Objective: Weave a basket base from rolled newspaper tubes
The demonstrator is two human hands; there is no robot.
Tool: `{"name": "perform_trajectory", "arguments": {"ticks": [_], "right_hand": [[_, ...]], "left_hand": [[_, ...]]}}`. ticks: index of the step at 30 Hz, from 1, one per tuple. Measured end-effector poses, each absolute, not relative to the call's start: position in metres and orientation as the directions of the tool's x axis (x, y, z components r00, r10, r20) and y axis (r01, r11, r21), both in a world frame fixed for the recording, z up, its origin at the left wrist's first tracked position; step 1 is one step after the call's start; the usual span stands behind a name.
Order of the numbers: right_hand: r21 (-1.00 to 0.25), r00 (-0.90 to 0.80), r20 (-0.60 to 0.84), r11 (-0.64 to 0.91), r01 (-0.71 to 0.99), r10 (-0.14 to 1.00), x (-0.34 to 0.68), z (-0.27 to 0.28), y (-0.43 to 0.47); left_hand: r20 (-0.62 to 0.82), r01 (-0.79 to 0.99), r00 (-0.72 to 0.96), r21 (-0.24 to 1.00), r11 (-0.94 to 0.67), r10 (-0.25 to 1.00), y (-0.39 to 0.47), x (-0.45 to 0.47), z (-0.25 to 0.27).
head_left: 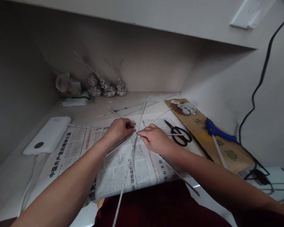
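Several thin rolled newspaper tubes (122, 192) cross in a star shape, their ends spreading outward over a newspaper sheet (144, 176). At the crossing, my left hand (120, 128) has its thumb and forefinger closed on the tubes from the left. My right hand (155, 138) pinches the crossing from the right, its fingertips close to the left ones. The fingers partly hide how the tubes pass over each other in the middle. Black-handled scissors (181, 136) lie just beyond my right hand, with one tube end over the handles.
Behind lie loose paper tubes (119, 110) and woven gourd-shaped pieces (109, 91) by a plastic bag (67, 84). A white power bank (49, 134) with a cable sits left. On cardboard (198, 126) at right rest a blue glue gun (220, 130) and a crumpled wad (186, 109). A shelf overhangs.
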State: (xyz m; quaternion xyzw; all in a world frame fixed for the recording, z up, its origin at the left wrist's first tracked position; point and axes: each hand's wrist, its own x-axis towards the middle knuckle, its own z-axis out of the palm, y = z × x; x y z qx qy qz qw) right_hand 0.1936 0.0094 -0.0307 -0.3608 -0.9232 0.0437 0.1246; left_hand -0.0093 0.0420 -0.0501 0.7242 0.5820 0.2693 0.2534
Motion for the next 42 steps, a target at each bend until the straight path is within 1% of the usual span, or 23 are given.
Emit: {"name": "perform_trajectory", "arguments": {"ticks": [2, 3, 5, 7, 8, 10, 13, 15, 18, 25, 28, 30, 32, 35, 39, 42], "right_hand": [[-0.174, -0.709, 0.188, 0.734, 0.657, 0.680, 0.193, -0.029, 0.009], [-0.198, -0.704, 0.189, 0.729, 0.656, 0.685, 0.194, -0.028, 0.008], [-0.296, -0.664, 0.205, 0.692, 0.658, 0.719, 0.200, -0.024, 0.009], [-0.395, -0.571, 0.227, 0.610, 0.686, 0.789, 0.215, -0.018, 0.011], [-0.416, -0.512, 0.235, 0.562, 0.715, 0.826, 0.225, -0.015, 0.013], [-0.362, -0.423, 0.227, 0.480, 0.799, 0.877, 0.250, -0.009, 0.017], [-0.264, -0.283, 0.156, 0.316, 0.911, 0.946, 0.284, -0.001, 0.021], [-0.221, -0.222, 0.122, 0.245, 0.944, 0.967, 0.298, 0.001, 0.020], [-0.232, -0.237, 0.133, 0.263, 0.936, 0.962, 0.301, -0.003, 0.017], [-0.316, -0.409, 0.186, 0.449, 0.836, 0.893, 0.255, -0.017, 0.012], [-0.394, -0.439, 0.183, 0.474, 0.787, 0.880, 0.227, -0.022, 0.017], [-0.473, -0.413, 0.147, 0.431, 0.769, 0.899, 0.209, -0.026, 0.023], [-0.509, -0.386, 0.115, 0.388, 0.769, 0.915, 0.194, -0.028, 0.030], [-0.493, -0.345, 0.076, 0.336, 0.803, 0.935, 0.177, -0.026, 0.038], [-0.453, -0.271, -0.022, 0.232, 0.861, 0.962, 0.166, -0.020, 0.041], [-0.428, -0.238, -0.077, 0.183, 0.885, 0.968, 0.163, -0.018, 0.042]], "left_hand": [[0.098, 0.716, 0.181, 0.669, -0.199, 0.979, 0.041, -0.009, -0.049], [0.099, 0.715, 0.185, 0.669, -0.203, 0.978, 0.041, -0.009, -0.049], [0.096, 0.706, 0.193, 0.677, -0.206, 0.976, 0.041, -0.009, -0.048], [0.084, 0.704, 0.198, 0.681, -0.201, 0.977, 0.041, -0.009, -0.047], [0.078, 0.705, 0.196, 0.682, -0.196, 0.977, 0.041, -0.009, -0.048], [0.071, 0.704, 0.194, 0.685, -0.189, 0.979, 0.043, -0.010, -0.049], [0.071, 0.686, 0.191, 0.703, -0.185, 0.979, 0.045, -0.011, -0.051], [0.070, 0.665, 0.197, 0.723, -0.186, 0.978, 0.045, -0.011, -0.052], [0.063, 0.654, 0.206, 0.734, -0.185, 0.977, 0.045, -0.011, -0.052], [0.043, 0.712, 0.182, 0.683, -0.162, 0.982, 0.039, -0.007, -0.047], [0.041, 0.726, 0.182, 0.668, -0.162, 0.982, 0.039, -0.007, -0.047], [0.047, 0.730, 0.186, 0.662, -0.169, 0.982, 0.040, -0.007, -0.047], [0.055, 0.734, 0.187, 0.656, -0.176, 0.981, 0.041, -0.007, -0.047], [0.057, 0.741, 0.193, 0.646, -0.184, 0.980, 0.042, -0.007, -0.047], [0.053, 0.746, 0.200, 0.639, -0.187, 0.978, 0.041, -0.007, -0.045], [0.051, 0.753, 0.188, 0.633, -0.178, 0.981, 0.040, -0.006, -0.043]]}}
